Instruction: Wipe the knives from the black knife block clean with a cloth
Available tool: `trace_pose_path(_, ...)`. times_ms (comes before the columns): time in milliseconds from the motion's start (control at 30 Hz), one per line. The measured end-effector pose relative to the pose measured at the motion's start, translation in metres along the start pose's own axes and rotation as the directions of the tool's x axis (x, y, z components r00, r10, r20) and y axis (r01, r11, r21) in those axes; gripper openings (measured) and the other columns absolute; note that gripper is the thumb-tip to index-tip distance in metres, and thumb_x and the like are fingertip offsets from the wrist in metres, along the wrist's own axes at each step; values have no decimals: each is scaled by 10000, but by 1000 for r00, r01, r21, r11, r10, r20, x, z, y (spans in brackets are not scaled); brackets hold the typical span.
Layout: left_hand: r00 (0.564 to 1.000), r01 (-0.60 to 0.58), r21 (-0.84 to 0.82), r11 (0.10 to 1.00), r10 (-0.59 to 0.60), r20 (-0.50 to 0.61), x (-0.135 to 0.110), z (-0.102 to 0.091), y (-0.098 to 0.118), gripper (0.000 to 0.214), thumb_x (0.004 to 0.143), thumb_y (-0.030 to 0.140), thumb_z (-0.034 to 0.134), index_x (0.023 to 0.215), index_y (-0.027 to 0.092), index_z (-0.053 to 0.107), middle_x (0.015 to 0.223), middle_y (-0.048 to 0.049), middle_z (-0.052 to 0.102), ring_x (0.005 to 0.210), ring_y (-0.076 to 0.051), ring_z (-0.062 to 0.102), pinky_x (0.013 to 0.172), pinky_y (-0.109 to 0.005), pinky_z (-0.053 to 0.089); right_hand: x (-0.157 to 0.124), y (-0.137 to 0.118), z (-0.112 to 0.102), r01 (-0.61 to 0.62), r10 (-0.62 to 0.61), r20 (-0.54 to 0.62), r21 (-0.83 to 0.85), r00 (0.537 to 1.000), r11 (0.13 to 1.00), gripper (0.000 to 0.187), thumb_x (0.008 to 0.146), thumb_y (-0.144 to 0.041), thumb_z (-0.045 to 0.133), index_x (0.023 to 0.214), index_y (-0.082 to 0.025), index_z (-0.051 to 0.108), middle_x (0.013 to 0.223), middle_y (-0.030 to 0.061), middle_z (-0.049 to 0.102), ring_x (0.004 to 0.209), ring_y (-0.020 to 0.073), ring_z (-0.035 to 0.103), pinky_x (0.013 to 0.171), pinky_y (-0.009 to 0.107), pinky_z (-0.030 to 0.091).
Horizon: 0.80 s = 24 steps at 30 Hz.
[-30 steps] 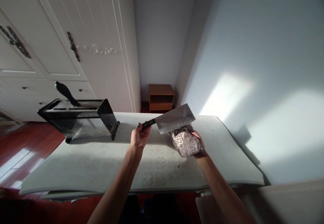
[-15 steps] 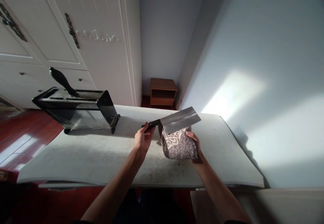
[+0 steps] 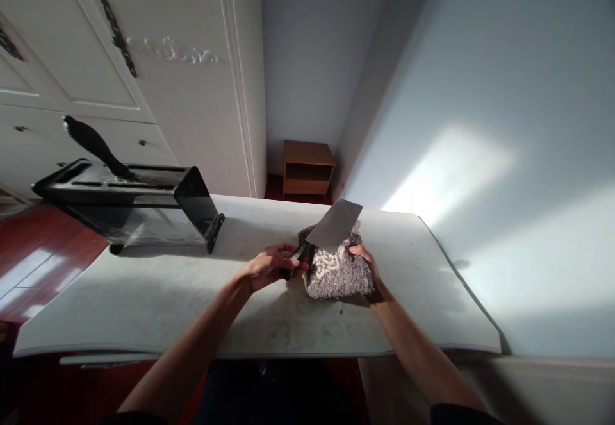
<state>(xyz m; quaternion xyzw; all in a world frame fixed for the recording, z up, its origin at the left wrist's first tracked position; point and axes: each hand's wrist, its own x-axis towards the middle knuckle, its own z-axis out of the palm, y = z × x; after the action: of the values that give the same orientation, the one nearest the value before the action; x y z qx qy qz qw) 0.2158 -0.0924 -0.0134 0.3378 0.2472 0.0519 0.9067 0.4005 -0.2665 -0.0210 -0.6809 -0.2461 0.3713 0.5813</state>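
Now rectangular steel cleaver (image 3: 334, 226), shaggy cloth (image 3: 339, 275)

Smooth metal cleaver blade (image 3: 335, 225), fuzzy cloth (image 3: 339, 274)

Knife rack (image 3: 139, 202) left on the table (image 3: 182, 313) — cleaver (image 3: 335, 226), perhaps touching, over the towel (image 3: 339, 274) at centre.

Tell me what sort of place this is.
Likely a room in a home: white panelled wardrobe doors, a red wood floor and a small wooden cabinet. The left hand holds a cleaver, the right hand a towel, over a white table.
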Motion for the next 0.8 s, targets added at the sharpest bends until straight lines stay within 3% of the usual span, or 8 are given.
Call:
trace_pose_path(100,972,69,141,988,-98,214,1,-2,1,399,587,-12,775,942,106,636,899,-136,727,733,-240,733,682,-321,601,-1,0,1,-220,203,86,302,975,927,299,670,-466,527,753,-207,650,679,90,717,728,279,707,653,395,554)
trace_pose_path(200,942,90,219,972,-155,299,9,-3,-5,390,556,-13,701,904,124,589,753,-57,694,641,-208,707,624,-302,585,-2,1,1,-272,263,77,374,962,887,252,604,-409,584,702,-183,640,614,71,691,608,243,669,571,347,535)
trace_pose_path(300,960,27,195,980,-79,267,17,-4,-11,336,539,41,598,852,144,534,628,0,629,480,-157,629,462,-243,519,-2,1,0,-249,257,33,389,966,887,229,548,-385,627,667,-189,619,581,49,668,526,212,621,508,325,512)
trace_pose_path(400,985,-68,181,981,37,166,20,-5,-13,249,593,127,567,830,158,497,639,3,619,357,-95,501,309,-190,364,-2,-3,-1,-167,201,-40,414,979,895,229,548,-358,666,702,-192,633,583,26,663,521,202,606,499,316,503)
trace_pose_path(567,975,-223,325,919,215,58,19,-4,-15,284,775,361,645,886,196,442,657,29,614,325,-84,471,292,-189,311,1,-9,-6,81,23,-236,421,972,903,279,599,-338,718,825,-187,657,697,25,700,641,236,646,564,349,532)
trace_pose_path(667,946,-309,407,860,323,37,21,-5,-18,360,801,466,657,859,214,406,575,78,534,326,-73,446,316,-183,310,8,-6,-11,285,-107,-448,352,888,892,352,598,-282,729,930,-191,658,754,-2,699,672,215,643,601,342,535)
trace_pose_path(800,918,-362,486,796,394,38,25,-9,-23,404,823,542,625,878,230,373,466,119,442,320,-65,394,340,-168,285,15,-8,-15,475,-355,-630,25,691,880,537,622,-241,737,1146,-200,631,909,10,711,803,214,663,735,365,553)
